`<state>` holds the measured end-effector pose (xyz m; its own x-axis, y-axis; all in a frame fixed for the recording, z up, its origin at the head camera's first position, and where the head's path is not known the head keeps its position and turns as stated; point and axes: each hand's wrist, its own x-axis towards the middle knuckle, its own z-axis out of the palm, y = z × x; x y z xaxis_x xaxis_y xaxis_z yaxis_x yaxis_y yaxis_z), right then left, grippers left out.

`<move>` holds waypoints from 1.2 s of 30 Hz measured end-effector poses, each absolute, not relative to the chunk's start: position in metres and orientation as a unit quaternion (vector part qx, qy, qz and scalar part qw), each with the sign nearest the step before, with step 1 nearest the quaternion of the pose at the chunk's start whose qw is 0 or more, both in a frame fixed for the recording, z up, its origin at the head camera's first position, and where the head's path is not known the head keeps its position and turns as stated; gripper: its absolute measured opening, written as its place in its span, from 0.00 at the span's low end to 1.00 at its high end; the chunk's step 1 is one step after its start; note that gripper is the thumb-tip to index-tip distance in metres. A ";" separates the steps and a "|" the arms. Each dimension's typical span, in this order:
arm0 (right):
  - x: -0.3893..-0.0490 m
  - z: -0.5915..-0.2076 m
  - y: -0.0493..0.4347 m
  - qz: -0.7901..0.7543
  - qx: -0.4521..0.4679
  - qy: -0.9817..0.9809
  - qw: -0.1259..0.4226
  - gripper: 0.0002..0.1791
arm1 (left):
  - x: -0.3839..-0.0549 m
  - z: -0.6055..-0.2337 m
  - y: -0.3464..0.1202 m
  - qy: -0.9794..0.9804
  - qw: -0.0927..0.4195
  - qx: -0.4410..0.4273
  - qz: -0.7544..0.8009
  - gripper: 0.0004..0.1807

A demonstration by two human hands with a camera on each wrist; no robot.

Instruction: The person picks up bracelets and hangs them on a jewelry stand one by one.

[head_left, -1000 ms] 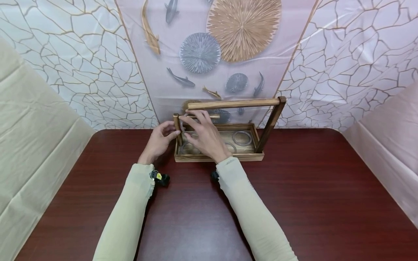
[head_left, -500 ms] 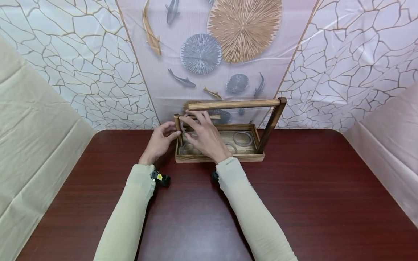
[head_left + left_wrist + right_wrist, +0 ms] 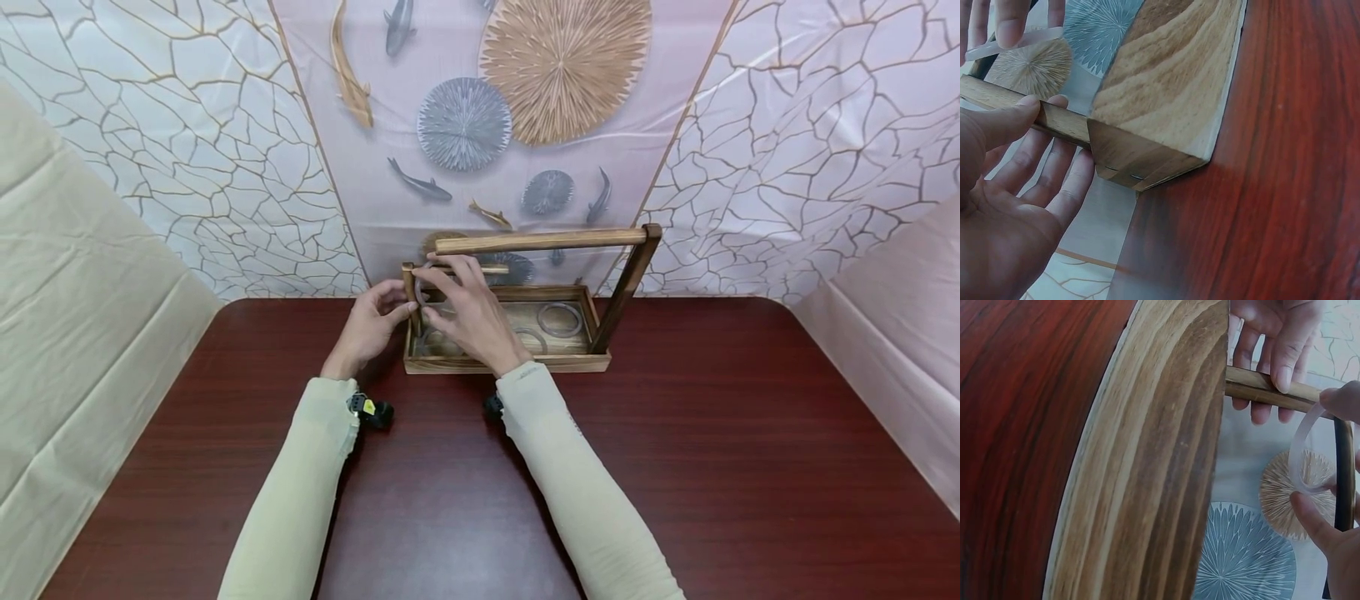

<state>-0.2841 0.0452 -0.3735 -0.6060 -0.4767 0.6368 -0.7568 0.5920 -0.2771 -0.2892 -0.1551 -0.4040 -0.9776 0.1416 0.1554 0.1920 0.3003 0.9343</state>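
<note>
A wooden bangle stand has a shallow tray base [image 3: 510,364], a short post [image 3: 410,287] at its left and a tall post [image 3: 625,292] at its right. My left hand [image 3: 367,327] holds the short post, thumb [image 3: 1013,122] on one side and fingers behind. My right hand [image 3: 474,321] pinches a pale translucent bangle [image 3: 1296,447] between thumb and fingers. The bangle stands on edge beside the short post, overlapping the dark lower bar [image 3: 1344,481] in the right wrist view. Part of the bangle is hidden behind my right fingers.
More bangles lie flat in the tray, one bangle [image 3: 558,336] at its right end. A long upper bar [image 3: 540,240] reaches left from the tall post, above my right hand. The stand sits near the back of the dark red table [image 3: 720,433], before a patterned cloth [image 3: 465,192].
</note>
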 end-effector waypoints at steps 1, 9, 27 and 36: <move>-0.284 -0.374 0.045 0.272 0.361 -0.854 0.259 0.28 | -0.289 -0.404 -0.155 -0.806 0.021 -0.103 -0.583 0.17; -0.283 -0.374 0.046 0.265 0.369 -0.849 0.272 0.29 | -0.290 -0.404 -0.154 -0.805 0.015 -0.100 -0.585 0.17; -0.275 -0.369 0.051 0.246 0.365 -0.850 0.288 0.30 | -0.287 -0.404 -0.157 -0.802 0.003 -0.091 -0.591 0.18; -0.270 -0.366 0.058 0.244 0.361 -0.853 0.289 0.28 | -0.287 -0.403 -0.155 -0.806 0.002 -0.086 -0.585 0.18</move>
